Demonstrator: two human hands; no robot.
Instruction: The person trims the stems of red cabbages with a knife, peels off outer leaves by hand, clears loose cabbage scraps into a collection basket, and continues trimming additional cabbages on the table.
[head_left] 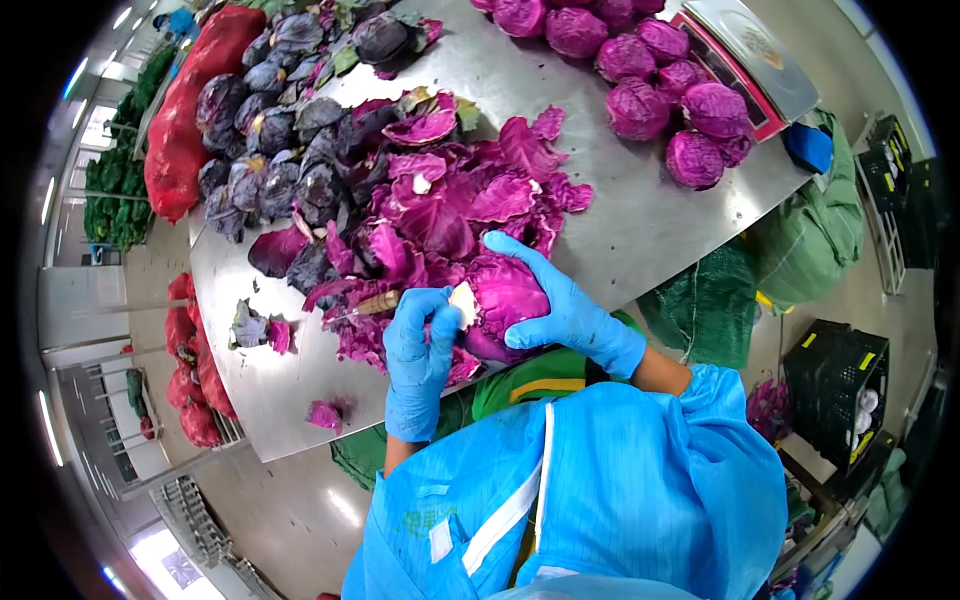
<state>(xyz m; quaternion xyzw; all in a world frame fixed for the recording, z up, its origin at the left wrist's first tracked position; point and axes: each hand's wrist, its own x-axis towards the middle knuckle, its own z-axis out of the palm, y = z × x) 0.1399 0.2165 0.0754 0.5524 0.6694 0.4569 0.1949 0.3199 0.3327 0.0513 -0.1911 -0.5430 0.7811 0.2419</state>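
My left hand (422, 335), in a blue glove, is closed with its fingers curled against the pale cut stem (463, 303) of a red cabbage. A wooden-handled knife (378, 302) juts out from this hand to the left; its blade is hard to make out. My right hand (570, 315), also gloved, wraps round the far and right sides of the red cabbage (508, 300), which rests at the table's near edge. Loose purple leaves (440, 210) are heaped just beyond and to the left of both hands.
Darker untrimmed cabbages (270, 140) lie on the metal table (620, 240) at the far left, beside a red mesh sack (195, 120). Trimmed purple cabbages (635, 105) are grouped at the far right, next to a scale (755, 60). Green sacks (810, 240) and a black crate (835, 385) stand right.
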